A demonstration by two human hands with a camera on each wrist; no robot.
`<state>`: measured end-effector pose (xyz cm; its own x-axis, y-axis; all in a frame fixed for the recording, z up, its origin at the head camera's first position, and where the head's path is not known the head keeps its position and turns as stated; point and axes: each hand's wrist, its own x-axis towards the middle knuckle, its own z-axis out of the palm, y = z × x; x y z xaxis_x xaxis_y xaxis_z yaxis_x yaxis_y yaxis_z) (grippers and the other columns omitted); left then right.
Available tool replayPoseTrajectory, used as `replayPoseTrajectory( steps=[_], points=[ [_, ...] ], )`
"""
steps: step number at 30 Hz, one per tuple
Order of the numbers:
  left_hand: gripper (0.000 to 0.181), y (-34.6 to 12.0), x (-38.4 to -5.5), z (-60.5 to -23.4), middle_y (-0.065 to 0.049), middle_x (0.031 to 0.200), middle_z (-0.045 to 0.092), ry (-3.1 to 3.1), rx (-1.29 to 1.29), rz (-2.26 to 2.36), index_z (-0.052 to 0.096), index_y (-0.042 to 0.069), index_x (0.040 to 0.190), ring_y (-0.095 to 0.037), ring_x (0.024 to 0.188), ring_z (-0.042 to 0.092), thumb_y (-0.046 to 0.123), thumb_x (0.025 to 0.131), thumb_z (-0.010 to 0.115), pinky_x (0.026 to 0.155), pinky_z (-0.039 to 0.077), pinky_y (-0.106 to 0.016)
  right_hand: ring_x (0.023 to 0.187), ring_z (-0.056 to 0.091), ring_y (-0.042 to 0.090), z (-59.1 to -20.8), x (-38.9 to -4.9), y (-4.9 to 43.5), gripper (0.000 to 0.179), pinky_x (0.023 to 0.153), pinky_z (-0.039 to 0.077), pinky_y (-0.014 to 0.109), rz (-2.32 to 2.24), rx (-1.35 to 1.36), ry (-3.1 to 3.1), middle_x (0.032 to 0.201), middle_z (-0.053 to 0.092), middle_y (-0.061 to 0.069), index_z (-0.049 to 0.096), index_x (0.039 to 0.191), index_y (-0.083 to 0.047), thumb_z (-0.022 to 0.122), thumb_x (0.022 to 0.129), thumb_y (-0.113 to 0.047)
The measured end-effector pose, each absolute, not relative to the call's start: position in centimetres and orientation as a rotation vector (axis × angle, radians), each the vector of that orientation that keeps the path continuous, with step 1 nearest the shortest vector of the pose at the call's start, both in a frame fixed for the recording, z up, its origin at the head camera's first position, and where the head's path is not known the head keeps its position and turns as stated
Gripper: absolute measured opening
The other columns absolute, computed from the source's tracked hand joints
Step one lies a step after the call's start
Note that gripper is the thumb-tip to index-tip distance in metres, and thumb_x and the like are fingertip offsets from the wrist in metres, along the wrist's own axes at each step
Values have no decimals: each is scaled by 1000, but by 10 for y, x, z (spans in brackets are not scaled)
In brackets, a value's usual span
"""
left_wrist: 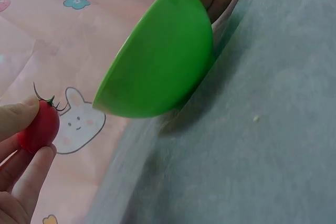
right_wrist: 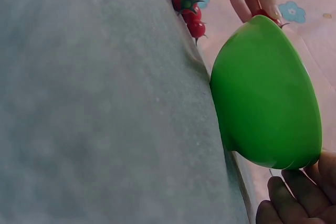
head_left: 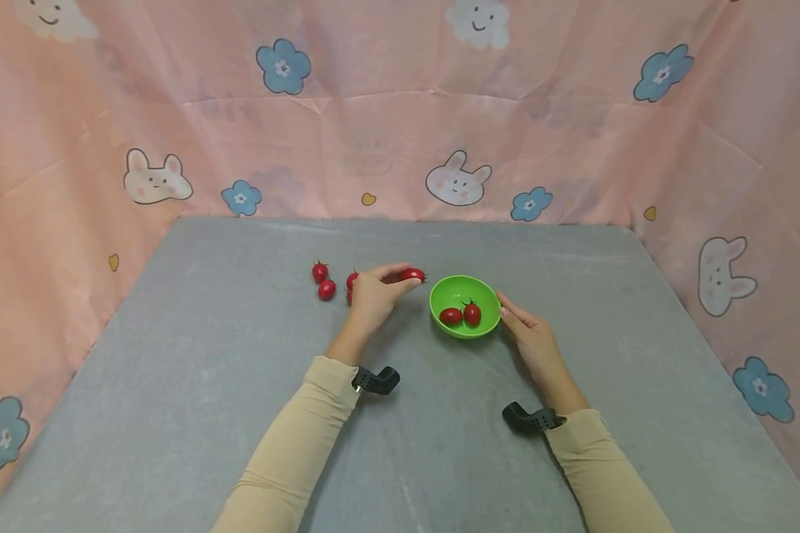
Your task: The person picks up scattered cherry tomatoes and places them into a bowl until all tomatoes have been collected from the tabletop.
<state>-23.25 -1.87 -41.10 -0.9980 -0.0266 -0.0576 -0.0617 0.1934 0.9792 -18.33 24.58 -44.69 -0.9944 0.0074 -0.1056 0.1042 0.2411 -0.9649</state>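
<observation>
My left hand (head_left: pixel 373 300) pinches a red cherry tomato (left_wrist: pixel 42 127) between thumb and fingertips, its green stem end pointing toward the bowl. The tomato is held just left of a green bowl (head_left: pixel 463 331). Two cherry tomatoes lie inside the bowl, one plain red (head_left: pixel 450 317) and one with its green stalk up (head_left: pixel 472 314). At the bowl's right side, my right hand (head_left: pixel 536 342) holds the rim, thumb at the edge and fingers against the outer wall. From both wrist cameras the bowl's inside is hidden.
Two loose cherry tomatoes (head_left: pixel 327 289) lie on the grey table (head_left: pixel 187 385), left of the left hand. More tomatoes (head_left: pixel 352 280) sit partly hidden behind that hand. A pink patterned curtain (head_left: pixel 373 133) borders the table at the back and sides.
</observation>
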Motion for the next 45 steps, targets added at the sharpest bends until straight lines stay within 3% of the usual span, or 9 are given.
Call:
replayPoseTrajectory(
  steps=[8, 16, 32, 45],
  points=[
    [42, -8, -232, -410, -6, 118, 73, 2410, -31, 1969, 72, 10, 121, -19, 111, 64, 24, 83, 82, 85, 55, -29, 149, 31, 14, -447, -183, 246, 48, 111, 37, 19, -1886, 113, 2400, 157, 37, 0, 44, 149, -14, 51, 104, -32],
    [39, 0, -231, -410, -6, 118, 74, 2427, 0, 1956, 73, 8, 119, -19, 113, 64, 21, 82, 82, 87, 55, -30, 149, 31, 16, -446, -184, 245, 48, 110, 38, 17, -1907, 107, 2384, 157, 37, 2, 44, 148, -12, 51, 104, -31],
    [40, 11, -230, -405, -3, 121, 72, 2455, 48, 1889, 74, 12, 119, -16, 111, 61, 25, 83, 81, 78, 51, -21, 149, 32, 15, -448, -185, 245, 48, 112, 36, 18, -1908, 112, 2396, 156, 38, 2, 45, 148, -11, 52, 104, -31],
    [41, 30, -229, -401, -3, 121, 73, 2478, 120, 1828, 73, 13, 120, -17, 120, 61, 26, 83, 81, 94, 55, -33, 149, 32, 15, -447, -184, 246, 49, 113, 36, 22, -1894, 120, 2399, 157, 37, 1, 45, 148, -12, 51, 104, -32]
  ],
)
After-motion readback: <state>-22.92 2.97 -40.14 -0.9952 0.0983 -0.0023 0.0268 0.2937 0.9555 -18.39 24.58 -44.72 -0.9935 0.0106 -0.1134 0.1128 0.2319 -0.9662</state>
